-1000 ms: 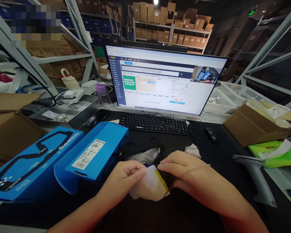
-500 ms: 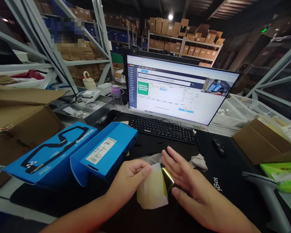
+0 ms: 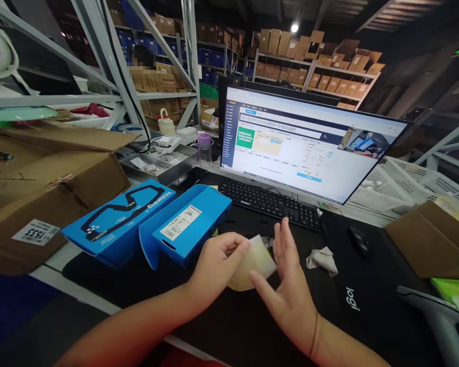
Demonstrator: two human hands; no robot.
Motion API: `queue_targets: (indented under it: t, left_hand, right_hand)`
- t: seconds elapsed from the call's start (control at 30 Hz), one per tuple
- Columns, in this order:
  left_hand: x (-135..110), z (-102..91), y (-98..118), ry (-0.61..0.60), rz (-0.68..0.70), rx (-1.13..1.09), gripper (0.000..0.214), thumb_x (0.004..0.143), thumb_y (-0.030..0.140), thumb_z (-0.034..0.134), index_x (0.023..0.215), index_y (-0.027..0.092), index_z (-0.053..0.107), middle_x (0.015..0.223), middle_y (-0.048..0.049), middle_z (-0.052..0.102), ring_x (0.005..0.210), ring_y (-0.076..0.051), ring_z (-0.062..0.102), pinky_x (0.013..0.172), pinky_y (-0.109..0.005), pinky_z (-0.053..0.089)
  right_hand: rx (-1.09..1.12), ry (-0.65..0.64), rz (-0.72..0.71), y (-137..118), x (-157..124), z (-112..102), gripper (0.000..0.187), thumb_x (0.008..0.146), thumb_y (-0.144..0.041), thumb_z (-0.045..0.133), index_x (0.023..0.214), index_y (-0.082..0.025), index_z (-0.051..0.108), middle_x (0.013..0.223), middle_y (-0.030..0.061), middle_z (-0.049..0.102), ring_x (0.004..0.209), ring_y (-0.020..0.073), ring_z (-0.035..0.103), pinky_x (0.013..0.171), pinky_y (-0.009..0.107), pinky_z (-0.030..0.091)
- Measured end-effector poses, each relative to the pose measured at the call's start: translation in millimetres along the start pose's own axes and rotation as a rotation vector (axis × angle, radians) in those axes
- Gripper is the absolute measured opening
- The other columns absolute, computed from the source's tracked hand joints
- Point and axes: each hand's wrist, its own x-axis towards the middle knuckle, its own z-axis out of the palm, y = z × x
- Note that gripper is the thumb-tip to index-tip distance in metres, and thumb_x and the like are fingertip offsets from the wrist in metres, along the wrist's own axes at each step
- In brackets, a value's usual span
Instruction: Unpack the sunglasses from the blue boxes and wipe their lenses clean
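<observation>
My left hand pinches the top edge of a pale yellowish, roughly square paper sheet between thumb and fingers. On the sheet's right, my right hand has its fingers stretched upward and together, with the thumb tip touching or almost touching the sheet's front. A small dark, shiny patch shows behind the sheet's upper right corner; I cannot make out what it is. Close to my left hand stand two blue boxes, one with a white label and an open end flap, the other printed with a black outline.
A keyboard lies before a lit monitor. On the right are a crumpled grey cloth, a mouse, a handheld scanner and a cardboard box. A large carton stands at left.
The view has swung left. The sheet is tilted differently, and the gold shiny strip at its right edge no longer shows. My right hand has turned more upright, its thumb nearer the sheet.
</observation>
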Motion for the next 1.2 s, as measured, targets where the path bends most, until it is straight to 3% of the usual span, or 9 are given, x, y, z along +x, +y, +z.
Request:
queue_targets:
  t: [0.13,0.27,0.37,0.5,0.6,0.8,0.9,1.03,1.2]
  left_hand:
    - [-2.2,-0.7,9.0,0.133,0.029,-0.077,0.030,0.087,0.043,0.063,0.077,0.015,0.071,0.069,-0.0020,0.070,0.060,-0.012,0.062,0.053,-0.018,0.046]
    - [-6.1,-2.0,12.1,0.212,0.033,-0.114,0.031,0.084,0.045,0.066,0.078,0.015,0.073,0.067,-0.0028,0.071,0.057,-0.013,0.064,0.051,-0.018,0.048]
    - [-8.6,-1.2,11.2,0.194,0.039,-0.099,0.033,0.084,0.047,0.066,0.080,0.015,0.073,0.068,-0.0039,0.072,0.059,-0.014,0.065,0.051,-0.019,0.049]
    - [-9.7,2.4,10.5,0.206,0.112,-0.010,0.032,0.086,0.046,0.064,0.079,0.016,0.073,0.073,-0.0046,0.073,0.064,-0.015,0.065,0.054,-0.020,0.049]
    - [-9.3,4.1,11.2,0.198,0.143,0.029,0.032,0.088,0.045,0.062,0.078,0.016,0.073,0.072,-0.0033,0.071,0.063,-0.015,0.064,0.054,-0.020,0.048]
    - [-9.1,7.3,11.5,0.141,0.140,0.061,0.032,0.091,0.045,0.060,0.082,0.017,0.072,0.072,-0.0020,0.070,0.064,-0.015,0.062,0.055,-0.021,0.047]
    - [-8.4,14.8,16.1,-0.010,0.199,0.153,0.030,0.095,0.041,0.056,0.084,0.019,0.072,0.074,-0.0008,0.071,0.065,-0.014,0.063,0.058,-0.021,0.046]
    - [-6.1,23.9,24.5,-0.254,0.316,0.264,0.029,0.098,0.036,0.051,0.090,0.021,0.074,0.086,-0.0011,0.075,0.077,-0.015,0.068,0.070,-0.023,0.049]
    - [-9.3,4.6,8.5,-0.041,0.478,0.397,0.030,0.098,0.033,0.050,0.122,0.020,0.061,0.112,-0.0071,0.073,0.103,-0.019,0.068,0.091,-0.030,0.052]
  right_hand:
    - [0.100,0.018,0.052,-2.8,12.2,-12.9,0.086,0.081,-0.028,0.076,0.153,-0.033,0.028,0.155,0.0111,0.043,0.130,0.0278,0.057,0.102,0.046,0.053]
    - [0.093,0.038,0.073,-9.0,19.9,-22.5,0.046,0.082,-0.027,0.074,0.127,-0.022,0.064,0.102,0.0070,0.077,0.078,0.0197,0.074,0.071,0.031,0.062]
    - [-0.001,0.103,-0.003,-14.9,23.6,-31.2,0.013,0.082,-0.024,0.072,0.094,-0.022,0.078,0.085,0.0037,0.079,0.071,0.0180,0.073,0.066,0.026,0.060]
    - [-0.026,0.023,-0.014,-22.9,25.5,-41.5,0.007,0.081,-0.019,0.073,0.080,-0.023,0.079,0.073,0.0004,0.077,0.064,0.0153,0.071,0.060,0.022,0.056]
    - [-0.019,-0.060,0.000,-26.3,26.2,-46.9,0.008,0.082,-0.019,0.071,0.079,-0.022,0.078,0.070,-0.0002,0.076,0.062,0.0147,0.069,0.060,0.022,0.054]
    - [-0.005,0.128,0.041,-21.8,25.5,-58.7,0.023,0.087,-0.030,0.068,0.109,-0.021,0.072,0.075,0.0023,0.073,0.066,0.0166,0.067,0.063,0.026,0.055]
    - [0.059,-0.047,0.058,-20.0,26.8,-64.9,0.050,0.087,-0.035,0.069,0.134,-0.021,0.058,0.092,0.0050,0.072,0.074,0.0169,0.066,0.060,0.025,0.052]
    - [-0.030,-0.421,0.113,-22.9,31.2,-75.3,0.035,0.078,-0.035,0.078,0.109,-0.020,0.074,0.090,0.0027,0.073,0.077,0.0178,0.064,0.063,0.024,0.048]
    - [0.047,-0.244,0.254,-19.2,34.8,-122.4,0.027,0.081,-0.039,0.076,0.096,-0.017,0.074,0.081,0.0041,0.073,0.066,0.0175,0.065,0.055,0.024,0.049]
